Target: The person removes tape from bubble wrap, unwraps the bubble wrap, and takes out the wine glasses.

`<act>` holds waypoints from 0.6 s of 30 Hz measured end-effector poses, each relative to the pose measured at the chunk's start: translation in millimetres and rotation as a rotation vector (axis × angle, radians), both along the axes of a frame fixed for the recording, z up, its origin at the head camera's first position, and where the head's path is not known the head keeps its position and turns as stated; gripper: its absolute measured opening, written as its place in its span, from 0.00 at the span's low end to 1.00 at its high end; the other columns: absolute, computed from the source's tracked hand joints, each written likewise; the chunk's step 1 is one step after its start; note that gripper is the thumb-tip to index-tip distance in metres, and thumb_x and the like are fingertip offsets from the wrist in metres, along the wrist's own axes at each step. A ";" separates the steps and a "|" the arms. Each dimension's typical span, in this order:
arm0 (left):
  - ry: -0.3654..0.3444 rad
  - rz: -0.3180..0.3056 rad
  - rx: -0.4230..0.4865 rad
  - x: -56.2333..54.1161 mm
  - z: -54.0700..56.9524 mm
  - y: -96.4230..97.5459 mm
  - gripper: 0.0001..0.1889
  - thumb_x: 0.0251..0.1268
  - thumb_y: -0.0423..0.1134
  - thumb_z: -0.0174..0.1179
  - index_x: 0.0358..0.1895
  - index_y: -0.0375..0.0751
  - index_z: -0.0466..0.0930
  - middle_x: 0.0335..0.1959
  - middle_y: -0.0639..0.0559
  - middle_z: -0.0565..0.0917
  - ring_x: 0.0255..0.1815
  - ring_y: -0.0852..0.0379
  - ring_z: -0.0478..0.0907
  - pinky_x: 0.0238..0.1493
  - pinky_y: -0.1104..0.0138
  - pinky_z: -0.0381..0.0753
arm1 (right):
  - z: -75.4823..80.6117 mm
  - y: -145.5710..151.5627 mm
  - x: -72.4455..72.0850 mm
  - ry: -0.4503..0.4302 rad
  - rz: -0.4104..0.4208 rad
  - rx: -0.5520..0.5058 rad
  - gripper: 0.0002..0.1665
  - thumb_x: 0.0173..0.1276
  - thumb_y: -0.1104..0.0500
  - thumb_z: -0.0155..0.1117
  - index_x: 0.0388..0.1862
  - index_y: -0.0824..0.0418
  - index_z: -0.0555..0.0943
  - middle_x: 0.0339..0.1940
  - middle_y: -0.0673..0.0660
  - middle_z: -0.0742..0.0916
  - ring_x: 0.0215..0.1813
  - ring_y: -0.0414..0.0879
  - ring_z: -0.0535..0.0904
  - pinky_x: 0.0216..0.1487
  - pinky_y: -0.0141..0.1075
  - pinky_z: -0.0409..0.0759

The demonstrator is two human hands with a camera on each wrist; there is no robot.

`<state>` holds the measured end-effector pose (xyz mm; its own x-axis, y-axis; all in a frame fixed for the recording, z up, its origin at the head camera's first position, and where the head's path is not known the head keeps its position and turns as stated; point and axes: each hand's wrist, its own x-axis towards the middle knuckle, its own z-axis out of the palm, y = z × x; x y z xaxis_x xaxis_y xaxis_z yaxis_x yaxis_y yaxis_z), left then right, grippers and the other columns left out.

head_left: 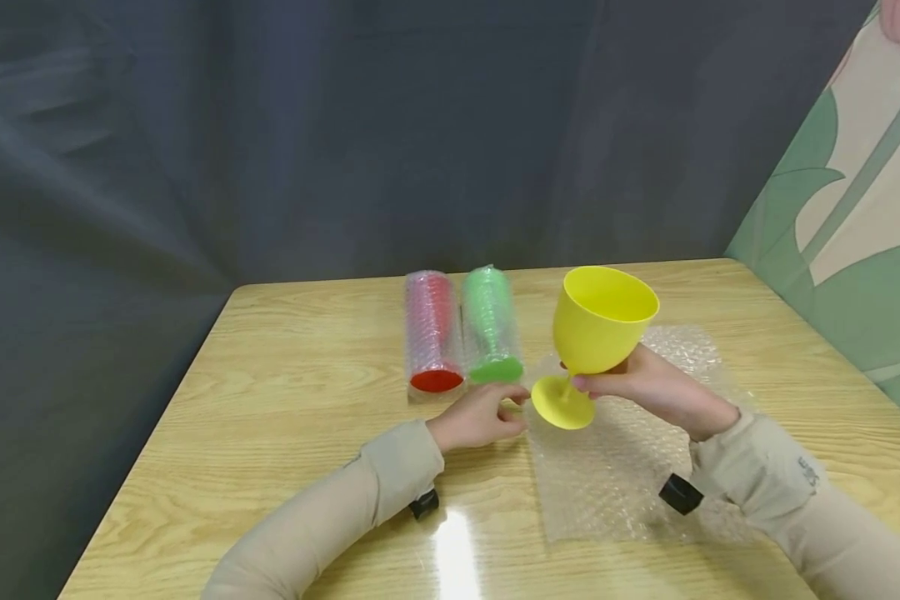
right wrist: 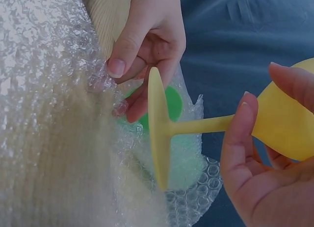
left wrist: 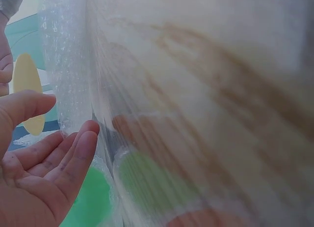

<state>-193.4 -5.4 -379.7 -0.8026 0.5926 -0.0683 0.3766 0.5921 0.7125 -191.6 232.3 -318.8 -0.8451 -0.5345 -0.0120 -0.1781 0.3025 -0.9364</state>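
- The right hand (head_left: 658,388) has its thumb and fingers curled round the stem of a yellow plastic goblet (head_left: 598,337), right up under the bowl, with a fingertip against the bowl's side in the right wrist view.
- That goblet is held tilted above a bubble wrap sheet (head_left: 607,492), its bowl up and its round foot angled toward the left hand (head_left: 482,418).
- The left hand is relaxed, fingers gently bent and thumb spread away from the fingertips, with nothing gripped between them.
- Its fingertips lie at the left edge of the sheet, just beside the goblet's foot; whether they touch the wrap, I cannot tell.
- Beyond the left hand, a bubble-wrapped red goblet (head_left: 437,329) and a bubble-wrapped green goblet (head_left: 491,325) lie side by side on the wooden table (head_left: 307,358).
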 end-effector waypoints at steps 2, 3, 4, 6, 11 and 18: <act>-0.002 0.001 -0.002 -0.2 0.0 0.7 0.22 0.60 0.36 0.59 0.59 0.38 0.72 0.54 0.45 0.79 0.30 0.69 0.75 0.39 0.79 0.74 | 0.3 0.5 0.3 0.002 0.003 -0.003 0.20 0.62 0.64 0.63 0.51 0.57 0.69 0.44 0.52 0.80 0.44 0.44 0.77 0.43 0.42 0.80; -0.006 0.002 -0.002 0.0 0.1 0.8 0.22 0.60 0.36 0.59 0.59 0.38 0.72 0.54 0.46 0.79 0.29 0.70 0.74 0.39 0.79 0.74 | 0.3 0.6 0.4 0.002 0.007 -0.007 0.19 0.62 0.64 0.62 0.51 0.57 0.69 0.44 0.51 0.80 0.44 0.44 0.77 0.43 0.42 0.80; -0.011 0.003 -0.002 0.3 0.3 0.9 0.22 0.60 0.36 0.58 0.60 0.38 0.72 0.52 0.46 0.80 0.28 0.69 0.73 0.38 0.78 0.74 | 0.3 0.5 0.6 0.002 0.011 -0.011 0.19 0.62 0.65 0.62 0.50 0.56 0.69 0.43 0.51 0.80 0.44 0.44 0.77 0.43 0.41 0.80; -0.015 0.006 -0.002 0.9 0.5 0.9 0.22 0.60 0.36 0.58 0.60 0.38 0.72 0.51 0.46 0.80 0.27 0.69 0.73 0.38 0.78 0.74 | 0.3 0.5 1.1 0.006 0.018 -0.018 0.18 0.63 0.65 0.62 0.50 0.56 0.69 0.43 0.50 0.80 0.43 0.43 0.77 0.43 0.41 0.80; -0.018 0.007 -0.002 2.1 1.4 1.5 0.23 0.61 0.36 0.59 0.60 0.38 0.72 0.54 0.45 0.79 0.31 0.69 0.76 0.39 0.79 0.75 | 1.1 0.8 1.7 0.021 0.016 -0.015 0.18 0.62 0.65 0.62 0.49 0.56 0.69 0.42 0.50 0.80 0.42 0.43 0.77 0.42 0.39 0.80; 0.004 0.006 -0.001 1.6 2.0 1.2 0.22 0.60 0.37 0.59 0.59 0.40 0.73 0.55 0.45 0.79 0.36 0.66 0.80 0.42 0.78 0.75 | 3.5 0.1 -0.3 0.010 -0.003 0.005 0.21 0.61 0.65 0.63 0.52 0.58 0.68 0.44 0.53 0.79 0.45 0.45 0.76 0.46 0.41 0.79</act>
<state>-191.8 -4.1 -377.7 -0.8063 0.5879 -0.0652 0.3762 0.5947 0.7105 -191.9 232.4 -315.4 -0.8468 -0.5319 -0.0065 -0.1861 0.3076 -0.9331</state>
